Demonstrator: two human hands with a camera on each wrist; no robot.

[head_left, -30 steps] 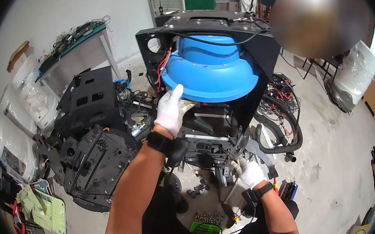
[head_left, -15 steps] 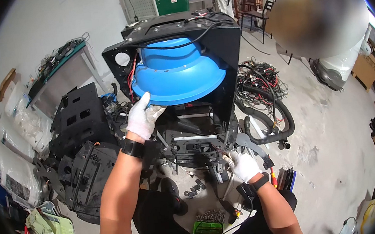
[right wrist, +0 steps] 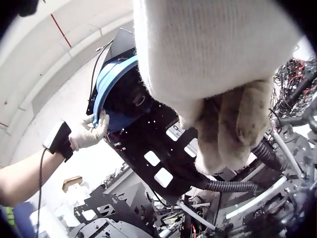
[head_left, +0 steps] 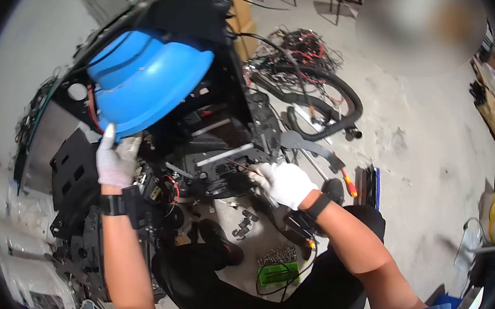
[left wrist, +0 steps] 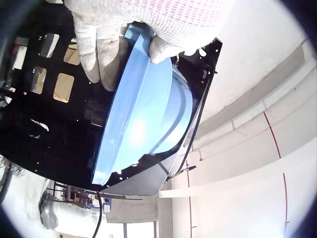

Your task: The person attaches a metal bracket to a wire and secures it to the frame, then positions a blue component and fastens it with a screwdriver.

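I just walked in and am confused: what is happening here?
A person in white gloves works on a dismantled machine. The left hand grips the rim of the blue housing, tilted inside the black frame. The right hand reaches into the machine's lower part; whether it holds anything is unclear. A black hose and a green tray lie on the floor.

A workshop: bare concrete floor (head_left: pixel 438 154), heaped cables (head_left: pixel 303 54), stripped black machine panels (head_left: pixel 73 171).
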